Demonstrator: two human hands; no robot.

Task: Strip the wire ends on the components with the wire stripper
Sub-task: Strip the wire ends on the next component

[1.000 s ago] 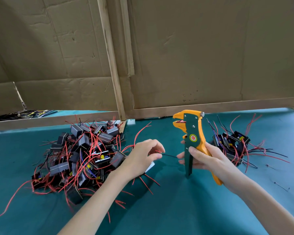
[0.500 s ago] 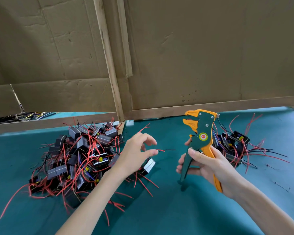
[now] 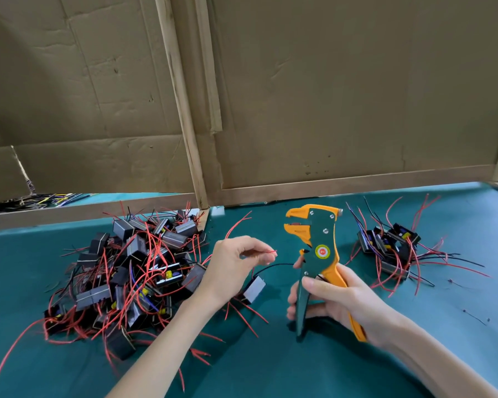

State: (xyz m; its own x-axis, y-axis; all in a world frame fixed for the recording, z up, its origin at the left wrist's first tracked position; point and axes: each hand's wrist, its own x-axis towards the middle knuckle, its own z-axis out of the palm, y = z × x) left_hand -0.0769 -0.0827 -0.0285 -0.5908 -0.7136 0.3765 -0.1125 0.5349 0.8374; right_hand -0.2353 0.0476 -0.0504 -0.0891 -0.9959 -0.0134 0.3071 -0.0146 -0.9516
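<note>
On the counter (image 3: 285, 369) the component pile (image 3: 133, 271) lies left. Your right hand (image 3: 337, 300) has brought the wire stripper (image 3: 319, 254) upright, handles gripped, jaws apart. Your left hand (image 3: 230, 268) now pinches a red wire (image 3: 266, 252) of the component (image 3: 253, 288) beneath it; judged ready for insertion

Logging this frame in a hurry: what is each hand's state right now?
Left hand: pinching a red wire end.
Right hand: gripping the wire stripper handles.
</note>
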